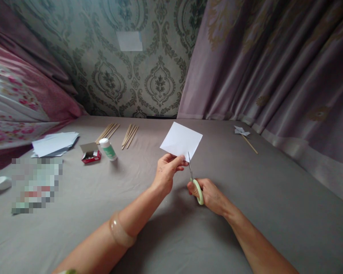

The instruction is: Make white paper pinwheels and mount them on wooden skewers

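Observation:
A white square of paper (181, 140) is held up at the middle of the view, tilted with one corner toward me. My left hand (169, 169) pinches its near edge between thumb and fingers. In my right hand (210, 194) is a pair of scissors (199, 192) with pale green handles, my fingers through the loops. The scissor blades reach the paper's near right corner, just beside my left fingertips. Whether the blades have cut into it is too fine to tell.
On the grey cloth (148, 236) at left lie a paper stack (55, 144), wooden sticks (130, 136), an open red box (90, 156), a white-green bottle (108, 149) and a blurred packet (37, 186). A paper pinwheel on a stick (242, 131) lies far right, near the curtain (263, 76).

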### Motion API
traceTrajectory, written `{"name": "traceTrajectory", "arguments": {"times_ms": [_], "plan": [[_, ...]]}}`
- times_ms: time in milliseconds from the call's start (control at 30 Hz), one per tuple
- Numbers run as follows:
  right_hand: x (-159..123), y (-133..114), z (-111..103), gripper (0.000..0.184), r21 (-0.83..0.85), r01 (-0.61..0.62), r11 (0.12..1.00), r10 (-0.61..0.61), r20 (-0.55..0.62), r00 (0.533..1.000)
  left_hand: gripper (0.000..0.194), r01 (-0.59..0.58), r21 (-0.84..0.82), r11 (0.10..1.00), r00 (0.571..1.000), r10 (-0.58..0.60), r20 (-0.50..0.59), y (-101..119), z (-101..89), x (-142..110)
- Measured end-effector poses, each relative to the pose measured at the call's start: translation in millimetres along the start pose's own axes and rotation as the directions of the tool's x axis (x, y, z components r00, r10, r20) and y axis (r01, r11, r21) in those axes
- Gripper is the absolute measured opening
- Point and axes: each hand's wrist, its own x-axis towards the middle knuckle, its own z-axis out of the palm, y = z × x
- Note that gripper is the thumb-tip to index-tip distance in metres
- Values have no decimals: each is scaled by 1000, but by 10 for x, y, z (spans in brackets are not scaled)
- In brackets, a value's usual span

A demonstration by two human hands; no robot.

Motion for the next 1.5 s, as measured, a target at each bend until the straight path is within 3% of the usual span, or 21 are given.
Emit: {"name": "traceTrajectory", "arguments": {"times_ms": [767, 1500], "plan": [[11, -15, 9, 54, 59, -77, 995, 79, -40, 996, 24, -12, 11, 1000, 1000, 12, 21, -19, -2, -14], [44, 15, 27, 54, -14, -137, 991, 134, -113, 984, 26, -25, 1, 1000, 999, 25, 28, -36, -11, 8]]}}
